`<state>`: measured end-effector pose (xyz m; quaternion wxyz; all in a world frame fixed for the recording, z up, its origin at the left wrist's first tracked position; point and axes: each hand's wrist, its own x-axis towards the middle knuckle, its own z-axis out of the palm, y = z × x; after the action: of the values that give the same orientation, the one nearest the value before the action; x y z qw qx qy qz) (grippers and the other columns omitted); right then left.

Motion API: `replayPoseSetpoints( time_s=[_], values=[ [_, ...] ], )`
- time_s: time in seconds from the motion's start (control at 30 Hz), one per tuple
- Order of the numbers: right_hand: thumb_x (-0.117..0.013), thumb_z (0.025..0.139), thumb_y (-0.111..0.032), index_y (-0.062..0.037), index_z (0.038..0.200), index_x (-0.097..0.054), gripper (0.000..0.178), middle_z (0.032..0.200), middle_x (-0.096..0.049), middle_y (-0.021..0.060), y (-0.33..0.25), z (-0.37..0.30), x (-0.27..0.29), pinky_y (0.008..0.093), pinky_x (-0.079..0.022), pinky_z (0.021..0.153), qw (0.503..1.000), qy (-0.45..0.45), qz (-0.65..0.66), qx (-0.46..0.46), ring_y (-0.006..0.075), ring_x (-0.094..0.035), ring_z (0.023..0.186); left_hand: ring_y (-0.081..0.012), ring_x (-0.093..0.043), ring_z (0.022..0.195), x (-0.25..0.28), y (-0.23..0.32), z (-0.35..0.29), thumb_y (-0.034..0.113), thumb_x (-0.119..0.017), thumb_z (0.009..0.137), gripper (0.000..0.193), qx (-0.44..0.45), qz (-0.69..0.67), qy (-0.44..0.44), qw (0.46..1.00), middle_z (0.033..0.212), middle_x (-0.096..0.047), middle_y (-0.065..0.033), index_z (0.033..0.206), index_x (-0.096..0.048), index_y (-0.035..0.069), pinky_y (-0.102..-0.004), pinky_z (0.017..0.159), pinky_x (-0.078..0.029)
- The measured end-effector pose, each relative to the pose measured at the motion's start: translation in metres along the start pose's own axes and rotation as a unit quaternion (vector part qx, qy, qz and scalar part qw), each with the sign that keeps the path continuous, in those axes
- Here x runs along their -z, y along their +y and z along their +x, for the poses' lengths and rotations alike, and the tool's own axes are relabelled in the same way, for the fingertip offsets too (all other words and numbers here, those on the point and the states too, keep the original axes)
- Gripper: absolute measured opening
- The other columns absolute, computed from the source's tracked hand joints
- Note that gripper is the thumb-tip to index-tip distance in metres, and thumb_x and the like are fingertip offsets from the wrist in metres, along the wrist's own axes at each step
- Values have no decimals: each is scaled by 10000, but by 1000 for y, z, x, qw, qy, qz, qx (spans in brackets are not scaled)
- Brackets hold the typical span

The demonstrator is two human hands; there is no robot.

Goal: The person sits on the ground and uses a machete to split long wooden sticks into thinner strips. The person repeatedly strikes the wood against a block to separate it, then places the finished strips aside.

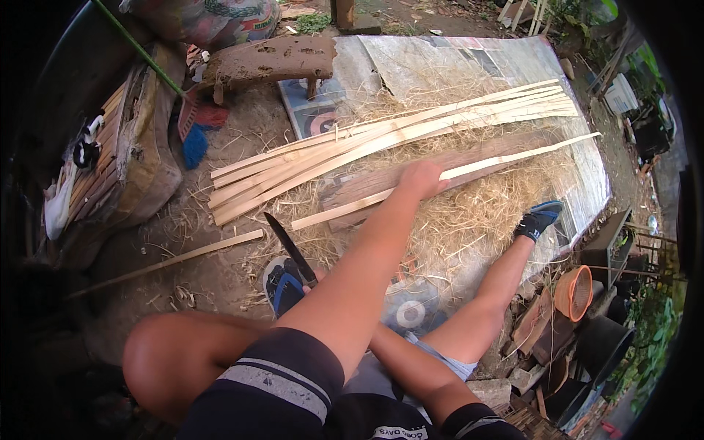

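My left hand (424, 180) is closed around a long pale bamboo strip (513, 155), which slants across a weathered wooden plank (352, 189). Crossing beneath my left arm, my right arm ends in my right hand (308, 288), mostly hidden behind the left forearm. It grips a knife (289, 246) with a dark blade that points up and left. Just beyond the plank, several flat bamboo strips (345, 150) lie fanned out in a pile. Curly shavings (469, 220) cover the sheet around the plank.
A worn printed sheet (587, 176) covers the ground. One separate strip (183, 257) lies at left. A low wooden bench (268, 62) and a broom (194, 145) are at the far left. An orange basket (573, 293) and black containers (605, 345) stand at right. My sandalled feet flank the shavings.
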<state>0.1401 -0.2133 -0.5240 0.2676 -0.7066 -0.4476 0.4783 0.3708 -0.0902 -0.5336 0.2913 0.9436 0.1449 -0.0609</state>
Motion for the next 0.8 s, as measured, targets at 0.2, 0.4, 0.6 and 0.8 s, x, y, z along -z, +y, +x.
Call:
replayPoseSetpoints(
  time_s=[0.2,0.4,0.6,0.8],
  values=[
    [-706,879,-271,-59,1158,-599,366,954,-702,206,45,-52,90,497,-560,733,927,317,-191,-67,410,-696,877,-313,-619,1143,136,-16,-32,504,-605,973,474,-156,299,-20,941,1190,-614,-128,1134,-720,74,-466,898,-551],
    [-644,976,-359,-23,1192,-514,420,904,-687,249,126,-98,182,530,-551,728,834,391,-300,-250,442,-697,838,-316,-690,1030,191,-92,-173,520,-556,991,464,-8,229,-205,951,1065,-719,-141,1080,-729,99,-460,876,-545],
    [-556,1028,-411,19,1076,-486,438,831,-681,314,111,-35,127,585,-539,680,883,372,-217,-186,502,-680,775,-388,-705,854,71,-173,-243,506,-528,1012,529,123,-116,-180,969,822,-714,-197,925,-744,31,-492,809,-536],
    [-569,1012,-473,-66,1058,-538,410,812,-685,175,63,-26,88,480,-559,544,890,316,-328,-32,389,-695,635,-460,-659,782,32,-156,-278,311,-573,1022,288,71,-68,64,993,789,-674,-226,940,-651,47,-554,684,-503]
  ],
)
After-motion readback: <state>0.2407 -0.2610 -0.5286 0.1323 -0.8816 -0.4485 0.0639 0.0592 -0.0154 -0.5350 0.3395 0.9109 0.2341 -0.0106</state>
